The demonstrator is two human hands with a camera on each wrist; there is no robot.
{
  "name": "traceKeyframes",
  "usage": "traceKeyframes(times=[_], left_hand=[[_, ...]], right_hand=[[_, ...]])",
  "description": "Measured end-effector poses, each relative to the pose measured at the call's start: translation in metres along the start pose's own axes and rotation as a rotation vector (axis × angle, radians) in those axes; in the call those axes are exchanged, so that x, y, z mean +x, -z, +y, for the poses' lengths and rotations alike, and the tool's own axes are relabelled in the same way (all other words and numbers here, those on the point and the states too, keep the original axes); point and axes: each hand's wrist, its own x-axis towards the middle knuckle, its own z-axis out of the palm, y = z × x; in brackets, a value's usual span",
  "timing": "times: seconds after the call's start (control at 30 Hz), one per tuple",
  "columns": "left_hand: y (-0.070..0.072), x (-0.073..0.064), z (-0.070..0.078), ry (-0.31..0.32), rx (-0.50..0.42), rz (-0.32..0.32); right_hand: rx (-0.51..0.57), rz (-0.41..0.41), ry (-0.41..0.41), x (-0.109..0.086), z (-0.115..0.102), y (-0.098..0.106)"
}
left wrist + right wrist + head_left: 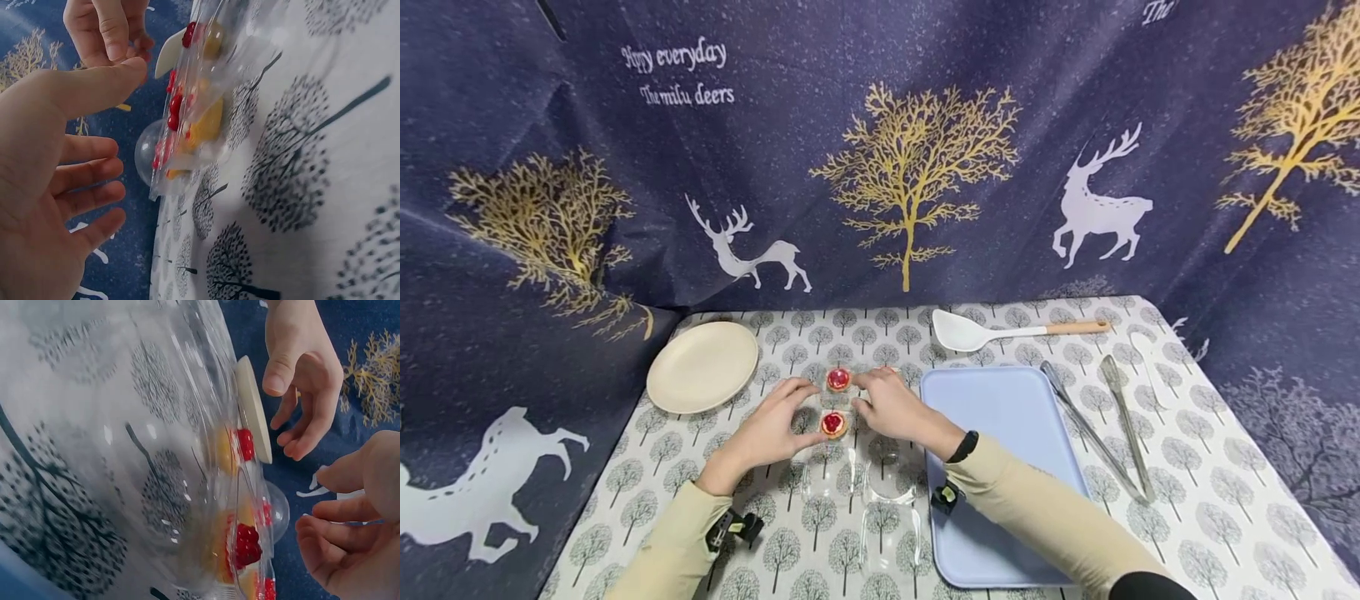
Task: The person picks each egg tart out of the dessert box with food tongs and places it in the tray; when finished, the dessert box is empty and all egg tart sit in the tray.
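A clear plastic container (891, 487) lies opened out on the table, its front part see-through. In its far part sit several small tarts with red berry topping, including a near tart (833, 425) and a far tart (838, 379). My left hand (775, 429) is at the container's left side, fingers spread and bent, thumb near the near tart. Over the right side hovers my right hand (895, 404), partly hiding another tart; its fingers curve loosely around nothing in the right wrist view. A clear dome (148, 150) bulges over one tart.
At the back left is a cream plate (702, 367). A blue tray (1000, 467) lies under the right forearm. Beyond it are a white spatula (962, 331) with a wooden handle, metal tongs (1123, 425) and a white spoon (1148, 367). A patterned curtain hangs behind the table.
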Motion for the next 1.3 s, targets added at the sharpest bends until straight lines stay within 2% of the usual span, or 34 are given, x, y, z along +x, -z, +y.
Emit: traceKeyframes(times=[0.17,0.37,0.53,0.8,1.03,1.3], left_hand=[[0.000,0.007,-0.007,0.004,-0.024,0.010],[-0.003,0.014,-0.014,-0.022,-0.028,0.044],[-0.008,0.021,-0.020,-0.015,-0.027,0.036],[-0.015,0.031,-0.029,-0.022,-0.030,0.040],[-0.017,0.038,-0.033,-0.029,-0.038,0.048],[-0.018,0.050,-0.034,-0.030,-0.054,0.032]], right_hand=[[0.018,0.023,-0.034,0.008,0.005,-0.001],[0.039,0.048,-0.074,0.018,0.012,-0.002],[0.055,0.028,-0.109,0.026,0.017,-0.003],[0.109,-0.032,-0.224,0.035,0.023,-0.007],[0.128,-0.041,-0.231,0.045,0.031,-0.010],[0.128,-0.108,-0.301,0.056,0.034,-0.010]])
